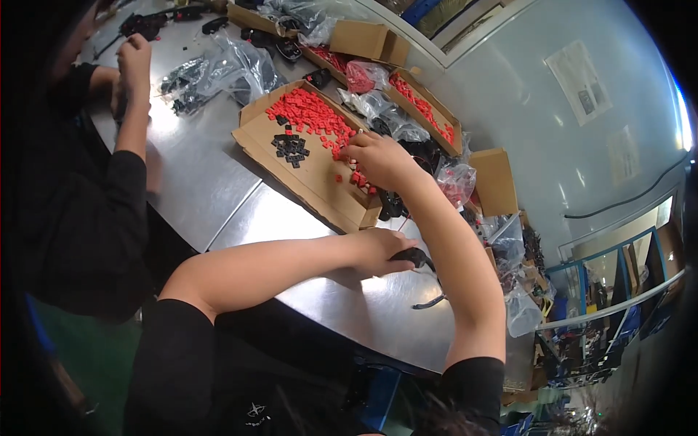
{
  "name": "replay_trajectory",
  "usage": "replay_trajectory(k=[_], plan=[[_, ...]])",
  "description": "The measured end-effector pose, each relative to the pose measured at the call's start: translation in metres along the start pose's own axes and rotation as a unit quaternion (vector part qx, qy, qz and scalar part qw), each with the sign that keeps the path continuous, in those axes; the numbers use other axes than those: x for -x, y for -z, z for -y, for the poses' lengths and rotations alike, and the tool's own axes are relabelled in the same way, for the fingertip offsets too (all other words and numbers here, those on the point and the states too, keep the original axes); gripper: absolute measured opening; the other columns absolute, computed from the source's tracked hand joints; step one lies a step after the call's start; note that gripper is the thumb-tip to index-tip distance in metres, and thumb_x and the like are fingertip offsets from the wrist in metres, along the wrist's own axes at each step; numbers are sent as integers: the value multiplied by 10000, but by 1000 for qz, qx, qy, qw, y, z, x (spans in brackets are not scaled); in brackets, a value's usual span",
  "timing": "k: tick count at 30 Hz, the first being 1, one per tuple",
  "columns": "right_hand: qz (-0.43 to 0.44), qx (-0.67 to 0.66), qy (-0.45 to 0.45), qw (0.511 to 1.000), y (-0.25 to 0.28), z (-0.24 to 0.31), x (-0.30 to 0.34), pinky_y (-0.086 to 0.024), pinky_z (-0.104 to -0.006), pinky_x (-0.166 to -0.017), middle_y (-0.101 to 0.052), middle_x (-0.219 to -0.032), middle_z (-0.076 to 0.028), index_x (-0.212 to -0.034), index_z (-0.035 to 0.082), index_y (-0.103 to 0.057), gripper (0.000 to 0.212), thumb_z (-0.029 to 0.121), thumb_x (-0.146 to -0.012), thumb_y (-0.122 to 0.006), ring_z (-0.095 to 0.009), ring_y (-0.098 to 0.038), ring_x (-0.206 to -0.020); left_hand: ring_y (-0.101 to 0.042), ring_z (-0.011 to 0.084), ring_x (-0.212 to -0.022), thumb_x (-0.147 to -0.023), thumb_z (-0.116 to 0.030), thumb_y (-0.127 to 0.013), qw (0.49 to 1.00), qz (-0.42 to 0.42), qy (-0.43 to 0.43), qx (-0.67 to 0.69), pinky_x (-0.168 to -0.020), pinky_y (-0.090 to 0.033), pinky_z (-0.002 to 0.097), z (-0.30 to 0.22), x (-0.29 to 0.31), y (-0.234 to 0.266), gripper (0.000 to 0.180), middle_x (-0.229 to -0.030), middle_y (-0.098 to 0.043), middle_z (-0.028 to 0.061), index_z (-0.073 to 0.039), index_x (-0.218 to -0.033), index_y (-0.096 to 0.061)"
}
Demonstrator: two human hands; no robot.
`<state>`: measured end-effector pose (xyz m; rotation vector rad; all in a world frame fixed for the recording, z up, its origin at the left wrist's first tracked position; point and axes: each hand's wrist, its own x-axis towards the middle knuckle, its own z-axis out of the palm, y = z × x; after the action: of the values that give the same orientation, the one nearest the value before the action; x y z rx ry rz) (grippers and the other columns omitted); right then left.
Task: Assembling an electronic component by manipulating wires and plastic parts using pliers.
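I've got the left forearm (283,267) stretched rightward, the left hand (379,253) curled. I see my right forearm (447,232) angling forward-left, the right hand's (382,158) fingers bent.

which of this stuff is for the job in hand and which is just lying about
Apparently in use:
black part in the left hand
red pieces by the right hand
cardboard tray

Seemingly just lying about:
clear plastic bag
brown cardboard box

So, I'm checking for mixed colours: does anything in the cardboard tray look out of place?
Slightly: one black piece sits against the red pieces in the tray, apart from the black cluster, so the colours look mixed there. I see no obvious damage.
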<state>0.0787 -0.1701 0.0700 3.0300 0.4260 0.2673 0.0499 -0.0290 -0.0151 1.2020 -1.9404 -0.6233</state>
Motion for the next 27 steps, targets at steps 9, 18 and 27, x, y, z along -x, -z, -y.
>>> replay_trajectory(k=[9, 18, 27], plan=[[32, 203, 37, 978, 1, -6, -9, -478, -388, -847, -650, -956, -55, -913, 124, -641, 79, 141, -838, -661, -236, -631, -1032, -672, 400, -1010, -1035, -404, -580, 999, -45, 10, 4, -944, -513, 478, 6, -2, -7, 513, -1099, -680, 237, -17, -1371, -571], [-335, -315, -320, 828, 86, 46, 179, -446, -274, -627, -609, -767, -80, -910, 36, -574, 323, 343, -1001, -534, -152, -580, -690, -730, 197, -867, -1098, -450, -475, 793, -63, 190, 575, -734, -586, 313, 10, -6, 7, 473, -1044, -748, 124, -29, -1196, -668], [-327, -524, -439, 652, -16, 131, 242, -396, -256, -560, -562, -702, -62, -835, 49, -517, 321, 269, -1037, -398, -116, -502, -615, -702, 241, -947, -1059, -401, -360, 713, 30, 232, 661, -812, -602, 392, -6, 4, 9, 542, -1243, -702, 213, 5, -1359, -559]])
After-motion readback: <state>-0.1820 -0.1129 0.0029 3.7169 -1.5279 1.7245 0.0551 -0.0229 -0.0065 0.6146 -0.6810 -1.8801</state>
